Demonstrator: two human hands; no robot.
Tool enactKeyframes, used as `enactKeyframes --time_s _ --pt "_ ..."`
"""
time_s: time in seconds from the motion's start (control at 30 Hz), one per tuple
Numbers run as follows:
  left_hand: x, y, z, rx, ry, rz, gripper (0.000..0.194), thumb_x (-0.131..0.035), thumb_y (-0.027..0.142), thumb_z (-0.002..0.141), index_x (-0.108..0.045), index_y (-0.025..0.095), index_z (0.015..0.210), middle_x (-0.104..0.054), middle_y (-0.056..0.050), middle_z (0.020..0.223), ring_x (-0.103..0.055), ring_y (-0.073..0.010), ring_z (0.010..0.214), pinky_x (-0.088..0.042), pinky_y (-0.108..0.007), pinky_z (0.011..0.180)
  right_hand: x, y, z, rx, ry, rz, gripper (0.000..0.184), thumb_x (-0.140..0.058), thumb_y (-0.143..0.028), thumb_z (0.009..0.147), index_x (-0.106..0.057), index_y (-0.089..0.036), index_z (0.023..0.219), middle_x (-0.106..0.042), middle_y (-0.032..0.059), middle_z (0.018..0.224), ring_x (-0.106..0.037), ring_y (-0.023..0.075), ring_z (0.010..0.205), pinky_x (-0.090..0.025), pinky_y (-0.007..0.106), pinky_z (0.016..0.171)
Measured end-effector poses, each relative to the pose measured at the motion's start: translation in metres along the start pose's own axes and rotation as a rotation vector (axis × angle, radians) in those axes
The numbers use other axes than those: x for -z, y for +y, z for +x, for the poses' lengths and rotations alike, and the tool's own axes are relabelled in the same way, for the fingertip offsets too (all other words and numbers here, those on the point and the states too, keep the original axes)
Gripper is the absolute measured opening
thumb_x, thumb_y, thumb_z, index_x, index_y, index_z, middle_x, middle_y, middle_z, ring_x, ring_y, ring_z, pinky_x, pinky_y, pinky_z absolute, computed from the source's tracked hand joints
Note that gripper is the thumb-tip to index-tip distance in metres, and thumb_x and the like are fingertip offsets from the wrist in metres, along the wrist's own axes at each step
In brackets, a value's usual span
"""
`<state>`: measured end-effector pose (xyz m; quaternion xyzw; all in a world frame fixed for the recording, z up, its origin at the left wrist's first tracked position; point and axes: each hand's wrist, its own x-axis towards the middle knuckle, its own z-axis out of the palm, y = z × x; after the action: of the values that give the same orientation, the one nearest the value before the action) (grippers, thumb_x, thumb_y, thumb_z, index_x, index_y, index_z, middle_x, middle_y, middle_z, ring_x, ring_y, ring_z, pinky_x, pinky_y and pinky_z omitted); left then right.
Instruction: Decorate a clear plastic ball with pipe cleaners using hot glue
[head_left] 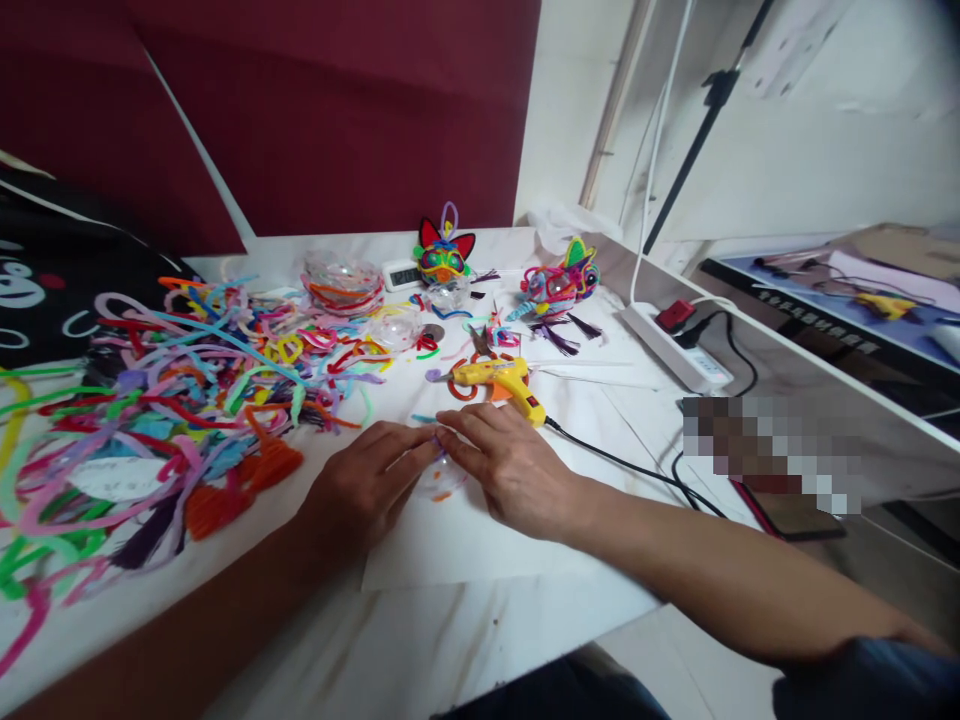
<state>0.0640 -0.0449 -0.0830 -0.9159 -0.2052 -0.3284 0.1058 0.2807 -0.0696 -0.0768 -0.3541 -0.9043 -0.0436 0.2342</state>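
A clear plastic ball (441, 482) with orange spots sits low between my two hands on a white sheet (480, 555). My left hand (367, 478) curls around its left side, fingers together. From the right, my right hand (517, 468) bends its fingers over the top. Where the fingertips meet, a short bit of purple pipe cleaner (437, 441) shows; the fingers hide most of it. A light blue piece (423, 418) pokes out just beyond them. Right behind the hands lies a yellow hot glue gun (499, 380), with scissors (484, 348) under and behind it.
A heap of coloured pipe cleaners (225, 370) and orange tassels (247, 480) covers the left. Clear shells (341, 280), a finished animal-head ornament (444, 255) and a fish-like one (559, 285) stand behind. The glue gun's cord (622, 465) runs right, near a power strip (679, 345) and phone (795, 510).
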Motion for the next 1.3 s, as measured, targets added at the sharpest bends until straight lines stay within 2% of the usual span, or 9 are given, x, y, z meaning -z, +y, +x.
enactKeyframes --time_s 0.5,0.7,0.9,1.1,1.3 --pt "-0.0025 -0.0041 -0.0034 0.019 0.014 -0.021 0.03 -0.056 0.008 0.09 -0.06 0.021 0.116 -0.07 -0.01 0.114 -0.064 -0.0213 0.1 -0.056 -0.037 0.086 0.003 -0.0024 0.0029 -0.02 -0.003 -0.023 0.033 -0.045 -0.016 0.096 -0.058 -0.011 0.126 -0.055 0.0171 0.138 -0.048 0.0295 0.118 -0.044 0.047 0.089" --pt "-0.0033 -0.0045 -0.0037 0.02 0.006 -0.003 0.029 -0.056 0.007 0.09 -0.057 0.021 0.115 -0.069 -0.011 0.112 -0.064 -0.0217 0.101 -0.057 -0.039 0.085 -0.0027 -0.0032 0.003 -0.014 0.001 0.0 0.035 -0.044 -0.018 0.096 -0.056 -0.006 0.127 -0.057 0.0181 0.134 -0.047 0.0292 0.115 -0.045 0.045 0.088" --pt "-0.0033 -0.0031 -0.0034 0.007 0.012 0.004 0.027 -0.056 0.005 0.089 -0.058 0.018 0.113 -0.069 -0.013 0.112 -0.064 -0.0224 0.1 -0.056 -0.04 0.085 -0.0033 -0.0031 0.0017 -0.018 -0.009 -0.005 0.034 -0.049 -0.018 0.094 -0.055 -0.01 0.127 -0.055 0.0172 0.134 -0.048 0.0289 0.113 -0.044 0.046 0.088" --pt "-0.0046 -0.0029 -0.0036 0.01 0.02 0.011 0.028 -0.055 0.005 0.089 -0.057 0.02 0.114 -0.068 -0.012 0.113 -0.063 -0.0213 0.099 -0.056 -0.038 0.084 -0.0037 -0.0035 0.0013 -0.014 -0.019 -0.025 0.035 -0.052 -0.019 0.093 -0.055 -0.009 0.127 -0.055 0.0184 0.134 -0.048 0.0305 0.114 -0.043 0.045 0.085" --pt "-0.0037 -0.003 -0.0028 0.009 -0.001 0.043 0.025 -0.055 0.008 0.091 -0.056 0.02 0.113 -0.068 -0.011 0.114 -0.063 -0.0212 0.099 -0.056 -0.038 0.084 -0.0014 -0.0046 0.002 -0.014 -0.012 -0.049 0.036 -0.046 -0.018 0.094 -0.056 -0.007 0.127 -0.058 0.0177 0.132 -0.048 0.0306 0.113 -0.043 0.046 0.084"
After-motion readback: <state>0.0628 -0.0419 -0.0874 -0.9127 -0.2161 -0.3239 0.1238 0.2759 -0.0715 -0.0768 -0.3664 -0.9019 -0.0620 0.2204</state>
